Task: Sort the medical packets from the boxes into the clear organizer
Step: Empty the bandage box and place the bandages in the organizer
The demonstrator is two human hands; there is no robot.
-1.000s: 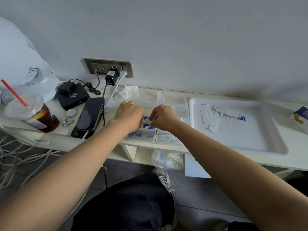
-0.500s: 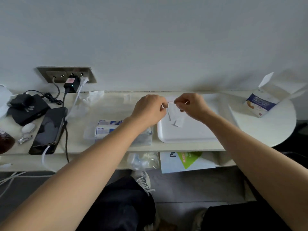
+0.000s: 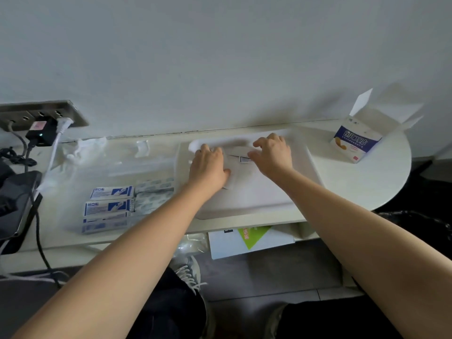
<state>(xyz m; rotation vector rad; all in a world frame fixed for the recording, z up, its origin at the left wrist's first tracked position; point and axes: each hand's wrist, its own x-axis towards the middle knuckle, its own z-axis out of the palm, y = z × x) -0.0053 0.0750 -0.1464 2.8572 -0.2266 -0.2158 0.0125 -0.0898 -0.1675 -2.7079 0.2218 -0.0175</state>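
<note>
Reaching over the white tray [image 3: 247,206], both hands sat on loose white pkts [image 3: 238,152] lying in it. L hand [image 3: 209,167] lay palm-down, fingers fairly straight, pressing on them near the tray's far-left corner. R hand [image 3: 271,152] was arched w/ fingers spread, tips on a pkt; can't tell if it pinched it. Clear organizer [image 3: 137,165] stood just left of the tray, w/ blue-white pkts [image 3: 110,205] stacked in its near part. Open blue-white box [image 3: 354,143] stood far right, apart from the tray.
</note>
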